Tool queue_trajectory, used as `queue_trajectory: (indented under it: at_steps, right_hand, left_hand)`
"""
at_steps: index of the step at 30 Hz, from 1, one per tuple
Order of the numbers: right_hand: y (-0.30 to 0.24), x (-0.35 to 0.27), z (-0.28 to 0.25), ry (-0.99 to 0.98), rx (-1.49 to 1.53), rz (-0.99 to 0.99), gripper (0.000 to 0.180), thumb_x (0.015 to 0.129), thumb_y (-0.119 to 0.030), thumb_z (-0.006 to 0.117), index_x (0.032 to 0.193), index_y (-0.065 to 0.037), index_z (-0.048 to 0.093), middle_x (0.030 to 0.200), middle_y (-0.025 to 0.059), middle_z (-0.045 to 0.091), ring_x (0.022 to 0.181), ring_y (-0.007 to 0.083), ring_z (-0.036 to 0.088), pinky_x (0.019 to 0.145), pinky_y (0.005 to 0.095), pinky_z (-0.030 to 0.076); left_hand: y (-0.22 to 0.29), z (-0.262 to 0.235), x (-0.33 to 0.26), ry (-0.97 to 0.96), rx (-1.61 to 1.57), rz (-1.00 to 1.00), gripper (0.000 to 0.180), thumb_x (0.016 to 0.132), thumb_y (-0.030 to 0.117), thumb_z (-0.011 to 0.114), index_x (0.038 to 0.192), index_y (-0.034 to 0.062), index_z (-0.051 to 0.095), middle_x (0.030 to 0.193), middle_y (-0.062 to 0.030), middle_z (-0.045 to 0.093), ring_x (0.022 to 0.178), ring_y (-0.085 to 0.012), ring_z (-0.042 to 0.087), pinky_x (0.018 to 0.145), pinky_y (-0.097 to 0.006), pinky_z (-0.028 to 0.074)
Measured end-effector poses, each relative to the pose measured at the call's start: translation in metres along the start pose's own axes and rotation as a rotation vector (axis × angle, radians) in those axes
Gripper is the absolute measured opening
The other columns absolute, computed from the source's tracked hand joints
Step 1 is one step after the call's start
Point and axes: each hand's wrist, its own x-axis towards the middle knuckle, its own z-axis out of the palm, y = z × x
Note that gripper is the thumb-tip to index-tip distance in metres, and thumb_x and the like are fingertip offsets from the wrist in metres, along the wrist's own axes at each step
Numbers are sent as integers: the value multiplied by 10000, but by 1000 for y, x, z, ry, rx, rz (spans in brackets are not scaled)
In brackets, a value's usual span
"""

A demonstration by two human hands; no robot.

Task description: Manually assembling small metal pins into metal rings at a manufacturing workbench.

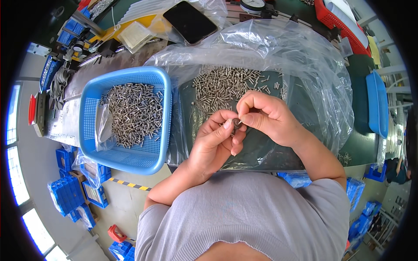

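Both hands are pinching 1 small metal pin between closed fingers, left hand and right hand meeting above the pin pile on the counter, beside the blue basket; inspection seems underway, needing sorting next.

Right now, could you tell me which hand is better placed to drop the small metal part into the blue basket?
Probably the left hand: it pinches the small metal part together with the right hand, and the blue basket sits on its side of the bench.
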Motion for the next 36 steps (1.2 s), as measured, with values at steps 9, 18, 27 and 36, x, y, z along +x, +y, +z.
queue_trajectory:
  at_steps: [9,18,27,36]
  right_hand:
    - [-4,0,1,21,-72,-40,94,903,-73,577,847,-24,519,864,34,514,775,106,504,692,246,435]
    - [-3,5,-2,34,-365,-309,101,817,-66,643,858,-28,559,828,52,553,783,186,545,704,298,442]
    - [3,4,-1,-4,-343,-250,177,754,-76,718,881,-48,597,921,43,544,849,163,539,754,283,432]
    - [0,2,-6,5,-296,-277,150,755,-60,717,882,-55,637,901,51,576,865,172,555,757,292,441]
  left_hand:
    - [1,1,-1,14,10,-27,176,936,192,553,1060,67,544,930,-80,575,711,-115,507,562,-254,413]
    - [-1,-2,0,5,19,-18,170,934,189,558,1042,58,543,889,-63,574,693,-102,494,547,-244,412]
    - [0,-3,1,-13,35,-22,185,931,219,569,1026,61,549,870,-55,567,658,-96,468,510,-234,391]
    - [-3,3,-3,67,26,67,235,956,289,513,1052,76,534,891,-67,534,717,-123,472,533,-236,385]
